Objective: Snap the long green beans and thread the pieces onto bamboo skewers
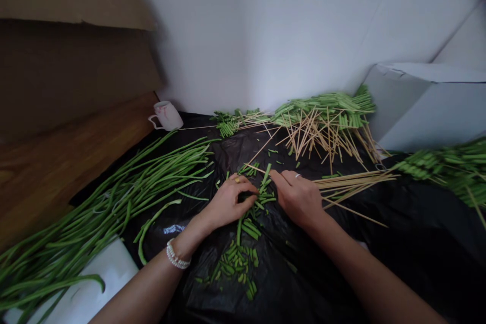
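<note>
My right hand [298,195], with a ring on one finger, is closed around a thin bamboo skewer [255,167] whose tip points left. A cut piece of long bean [267,172] stands against the skewer by my fingertips; whether it is threaded on, I cannot tell. My left hand [231,197], wearing a ring and a beaded bracelet, has thumb and fingers curled together low over a small heap of cut bean pieces [250,229]. What lies between those fingertips is hidden. More short pieces [235,262] are scattered nearer me on the black plastic sheet [304,273].
Whole long beans [152,182] spread along the left, partly over a white box [110,273]. A mug [167,115] stands behind them. Filled skewers [326,111] are piled at the back, others [448,167] at right. Loose skewers [353,182] lie beside my right hand. A white carton [436,106] is back right.
</note>
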`<action>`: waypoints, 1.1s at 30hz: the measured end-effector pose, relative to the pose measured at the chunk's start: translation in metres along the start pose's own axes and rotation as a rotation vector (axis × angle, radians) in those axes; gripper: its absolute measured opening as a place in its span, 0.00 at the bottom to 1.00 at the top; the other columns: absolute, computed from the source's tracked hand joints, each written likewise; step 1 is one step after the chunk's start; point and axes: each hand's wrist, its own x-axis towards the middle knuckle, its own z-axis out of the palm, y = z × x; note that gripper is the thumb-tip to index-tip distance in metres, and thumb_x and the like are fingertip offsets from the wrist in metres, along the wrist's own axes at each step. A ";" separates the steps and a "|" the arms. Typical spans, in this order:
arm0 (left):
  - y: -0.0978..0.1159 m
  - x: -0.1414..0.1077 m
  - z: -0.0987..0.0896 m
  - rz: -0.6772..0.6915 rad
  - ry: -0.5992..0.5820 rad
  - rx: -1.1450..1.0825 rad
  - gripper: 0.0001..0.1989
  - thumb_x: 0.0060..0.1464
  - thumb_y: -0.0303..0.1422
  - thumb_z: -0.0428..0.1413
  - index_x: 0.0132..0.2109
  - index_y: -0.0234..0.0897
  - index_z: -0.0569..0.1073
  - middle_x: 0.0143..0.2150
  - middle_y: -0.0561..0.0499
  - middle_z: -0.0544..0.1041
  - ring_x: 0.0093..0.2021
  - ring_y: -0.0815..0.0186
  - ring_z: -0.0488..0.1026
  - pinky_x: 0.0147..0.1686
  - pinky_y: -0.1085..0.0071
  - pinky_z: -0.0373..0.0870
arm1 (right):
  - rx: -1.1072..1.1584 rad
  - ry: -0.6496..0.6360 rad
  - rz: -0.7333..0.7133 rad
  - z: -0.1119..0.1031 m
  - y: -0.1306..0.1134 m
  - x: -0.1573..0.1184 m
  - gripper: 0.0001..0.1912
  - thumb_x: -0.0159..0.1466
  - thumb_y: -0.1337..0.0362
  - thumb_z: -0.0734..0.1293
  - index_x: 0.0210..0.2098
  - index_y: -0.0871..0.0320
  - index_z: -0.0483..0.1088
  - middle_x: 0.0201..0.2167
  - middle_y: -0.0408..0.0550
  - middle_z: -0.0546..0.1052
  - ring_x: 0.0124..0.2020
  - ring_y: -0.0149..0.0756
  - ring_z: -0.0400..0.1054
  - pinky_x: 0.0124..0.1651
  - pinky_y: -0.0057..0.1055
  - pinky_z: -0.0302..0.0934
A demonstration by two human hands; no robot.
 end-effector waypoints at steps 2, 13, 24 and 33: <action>0.004 -0.001 0.004 0.028 -0.042 0.043 0.13 0.59 0.38 0.55 0.46 0.40 0.79 0.42 0.45 0.76 0.46 0.58 0.69 0.50 0.62 0.61 | 0.003 0.001 0.000 0.000 0.000 0.000 0.13 0.65 0.73 0.60 0.45 0.61 0.74 0.27 0.45 0.72 0.29 0.34 0.61 0.32 0.32 0.50; 0.003 -0.003 0.014 -0.012 -0.018 0.007 0.07 0.53 0.35 0.61 0.39 0.40 0.75 0.37 0.48 0.77 0.44 0.57 0.68 0.46 0.63 0.61 | 0.021 -0.014 -0.001 0.000 -0.002 0.001 0.13 0.65 0.73 0.60 0.44 0.61 0.74 0.26 0.45 0.71 0.29 0.34 0.61 0.32 0.32 0.50; -0.005 0.003 0.009 -0.299 0.353 -0.390 0.04 0.49 0.31 0.62 0.35 0.38 0.78 0.32 0.50 0.78 0.32 0.65 0.71 0.35 0.70 0.63 | 0.022 0.006 0.022 -0.002 0.000 0.001 0.13 0.66 0.72 0.60 0.45 0.61 0.74 0.26 0.45 0.71 0.29 0.34 0.61 0.32 0.32 0.51; -0.006 0.008 -0.002 -0.508 0.562 -1.047 0.15 0.40 0.33 0.69 0.37 0.35 0.77 0.32 0.52 0.79 0.32 0.71 0.73 0.36 0.76 0.68 | 0.054 -0.010 -0.031 -0.002 -0.004 0.000 0.14 0.65 0.73 0.60 0.45 0.61 0.74 0.26 0.45 0.71 0.29 0.34 0.61 0.32 0.31 0.52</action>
